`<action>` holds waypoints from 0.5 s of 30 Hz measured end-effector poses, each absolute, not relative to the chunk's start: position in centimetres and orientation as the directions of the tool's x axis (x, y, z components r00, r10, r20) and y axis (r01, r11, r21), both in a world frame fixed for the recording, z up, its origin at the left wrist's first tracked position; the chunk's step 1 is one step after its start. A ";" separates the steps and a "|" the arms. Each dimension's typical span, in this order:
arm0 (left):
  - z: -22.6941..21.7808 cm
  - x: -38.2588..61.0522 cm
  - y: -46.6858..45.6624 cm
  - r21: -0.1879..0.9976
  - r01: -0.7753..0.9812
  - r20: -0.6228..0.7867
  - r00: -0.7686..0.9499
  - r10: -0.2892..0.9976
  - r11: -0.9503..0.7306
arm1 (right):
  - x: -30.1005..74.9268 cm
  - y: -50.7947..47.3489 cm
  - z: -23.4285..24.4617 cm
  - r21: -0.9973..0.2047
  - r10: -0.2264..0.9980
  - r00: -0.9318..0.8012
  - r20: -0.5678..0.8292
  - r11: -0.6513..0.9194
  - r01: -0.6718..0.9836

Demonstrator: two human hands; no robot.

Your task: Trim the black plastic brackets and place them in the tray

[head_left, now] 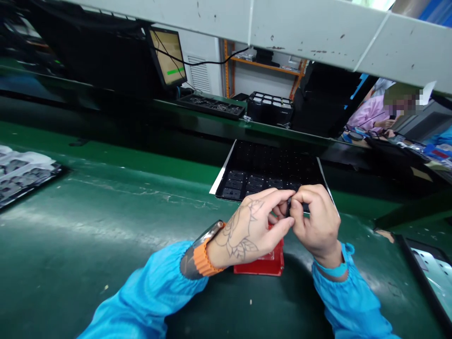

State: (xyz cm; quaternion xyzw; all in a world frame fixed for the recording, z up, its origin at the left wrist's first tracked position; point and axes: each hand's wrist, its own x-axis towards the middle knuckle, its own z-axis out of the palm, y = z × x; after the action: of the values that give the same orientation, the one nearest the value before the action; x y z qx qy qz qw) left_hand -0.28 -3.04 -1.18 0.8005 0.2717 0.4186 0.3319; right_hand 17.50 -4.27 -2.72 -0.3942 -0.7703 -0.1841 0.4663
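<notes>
My left hand (254, 226) and my right hand (316, 219) meet above the bench, fingertips closed around a small dark part (288, 207). Most of that part is covered by the fingers, so its kind does not show. Right behind the hands lies a black compartment tray (231, 183), with flat dark pieces in its near row. Under my left hand is a red bin (259, 268), partly hidden by the hand and wrist.
Green matting (123, 226) covers the bench. A tray of grey parts (24, 172) is at the left, and a dark-framed panel (432, 273) at the right. Beyond stand a monitor (169, 56) and a black box (270, 110). A person in pink (370, 113) sits far right.
</notes>
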 end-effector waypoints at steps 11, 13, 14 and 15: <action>-1.0 -0.4 -2.6 0.771 0.116 0.493 0.514 0.702 -0.626 | 17.8 -3.6 -3.1 -0.109 0.432 -0.259 0.864 0.662 0.741; -1.0 -0.4 -2.5 0.771 0.110 0.495 0.517 0.698 -0.628 | 17.7 -3.6 -3.1 -0.118 0.435 -0.251 0.865 0.662 0.740; -1.0 -0.4 -2.5 0.770 0.109 0.496 0.519 0.696 -0.629 | 17.7 -3.6 -3.1 -0.122 0.435 -0.248 0.865 0.663 0.739; -1.0 -0.4 -2.4 0.768 0.106 0.498 0.520 0.694 -0.631 | 17.7 -3.6 -3.1 -0.127 0.436 -0.244 0.866 0.665 0.736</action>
State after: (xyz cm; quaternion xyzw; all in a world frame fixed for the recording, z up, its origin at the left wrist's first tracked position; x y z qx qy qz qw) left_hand -0.43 -2.44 -0.97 0.7990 0.2503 0.4211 0.3488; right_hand 17.66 -3.64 -3.14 -0.3789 -0.7733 -0.1552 0.4841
